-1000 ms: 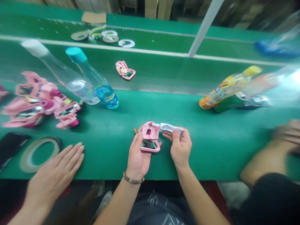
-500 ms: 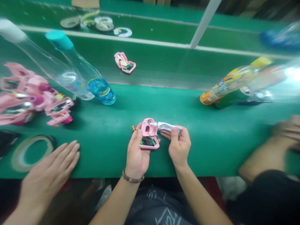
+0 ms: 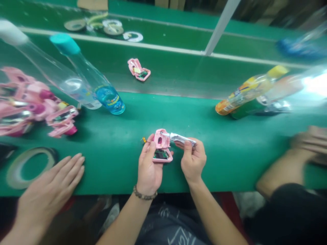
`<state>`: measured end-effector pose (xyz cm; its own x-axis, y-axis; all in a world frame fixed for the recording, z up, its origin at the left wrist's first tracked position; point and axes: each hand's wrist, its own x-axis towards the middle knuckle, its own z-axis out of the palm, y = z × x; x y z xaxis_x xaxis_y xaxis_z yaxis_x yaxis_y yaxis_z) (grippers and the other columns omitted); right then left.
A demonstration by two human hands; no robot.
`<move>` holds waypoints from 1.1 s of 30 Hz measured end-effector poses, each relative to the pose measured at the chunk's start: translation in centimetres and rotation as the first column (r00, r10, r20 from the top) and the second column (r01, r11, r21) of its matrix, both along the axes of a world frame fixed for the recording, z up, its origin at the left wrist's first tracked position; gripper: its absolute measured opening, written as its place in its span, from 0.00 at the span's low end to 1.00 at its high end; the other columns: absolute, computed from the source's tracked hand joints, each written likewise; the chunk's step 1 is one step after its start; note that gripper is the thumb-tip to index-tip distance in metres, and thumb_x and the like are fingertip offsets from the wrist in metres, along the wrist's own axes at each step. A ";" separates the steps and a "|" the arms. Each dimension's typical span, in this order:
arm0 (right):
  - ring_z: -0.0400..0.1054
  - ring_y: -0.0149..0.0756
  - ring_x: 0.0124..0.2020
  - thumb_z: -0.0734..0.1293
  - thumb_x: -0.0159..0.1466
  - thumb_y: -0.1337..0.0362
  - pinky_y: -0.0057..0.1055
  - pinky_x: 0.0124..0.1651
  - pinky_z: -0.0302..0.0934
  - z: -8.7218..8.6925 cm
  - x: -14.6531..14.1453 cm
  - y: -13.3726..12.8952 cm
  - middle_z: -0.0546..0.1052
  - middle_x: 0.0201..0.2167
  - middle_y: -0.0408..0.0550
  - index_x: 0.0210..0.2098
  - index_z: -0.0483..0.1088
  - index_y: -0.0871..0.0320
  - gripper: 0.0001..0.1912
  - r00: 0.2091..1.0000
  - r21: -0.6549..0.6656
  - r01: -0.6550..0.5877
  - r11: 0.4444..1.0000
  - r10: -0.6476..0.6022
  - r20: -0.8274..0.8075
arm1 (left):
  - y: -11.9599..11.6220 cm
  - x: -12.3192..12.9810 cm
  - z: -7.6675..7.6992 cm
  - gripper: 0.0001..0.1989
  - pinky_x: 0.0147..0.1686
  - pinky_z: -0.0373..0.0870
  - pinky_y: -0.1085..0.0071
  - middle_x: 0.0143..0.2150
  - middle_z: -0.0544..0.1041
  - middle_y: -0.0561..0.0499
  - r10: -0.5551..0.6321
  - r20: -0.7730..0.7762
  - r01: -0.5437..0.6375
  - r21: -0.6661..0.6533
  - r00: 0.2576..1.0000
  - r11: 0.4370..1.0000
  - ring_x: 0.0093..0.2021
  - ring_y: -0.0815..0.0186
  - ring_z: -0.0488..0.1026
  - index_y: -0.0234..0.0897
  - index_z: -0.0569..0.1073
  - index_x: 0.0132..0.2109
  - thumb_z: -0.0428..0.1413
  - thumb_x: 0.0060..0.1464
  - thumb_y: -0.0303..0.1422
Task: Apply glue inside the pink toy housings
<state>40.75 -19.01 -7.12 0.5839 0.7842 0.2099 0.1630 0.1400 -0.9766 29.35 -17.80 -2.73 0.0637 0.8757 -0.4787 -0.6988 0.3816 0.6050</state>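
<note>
An opened pink case is being held by the left hand, just beyond the palm and against the thumb. A silver tube is being pinched in the right hand, its white nozzle being aimed leftward at the case's upper half.

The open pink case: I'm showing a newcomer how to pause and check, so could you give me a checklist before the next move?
1. Pink case held: ok, in the left hand.
2. Tube held: ok, in the right hand.
3. Nozzle touching the case: cannot tell; it is at the upper half, contact too small to judge.
4. Circuit board in the lower half: ok.
5. Small yellow part inside the case: not ok, it sticks out at the left.
6. Co-worker's hand clear: ok, apart from both hands.
</note>
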 end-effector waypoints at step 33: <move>0.79 0.36 0.34 0.65 0.67 0.60 0.33 0.39 0.76 0.7 0.2 -0.1 0.82 0.37 0.46 0.43 0.74 0.55 0.08 0.945 0.053 0.102 0.993 -0.113 0.307 | -0.4 0.1 0.0 0.17 0.44 0.78 0.54 0.54 0.77 0.53 -0.013 -0.054 0.012 -0.013 0.998 1.000 0.58 0.49 0.71 0.53 0.74 0.56 0.58 0.59 0.38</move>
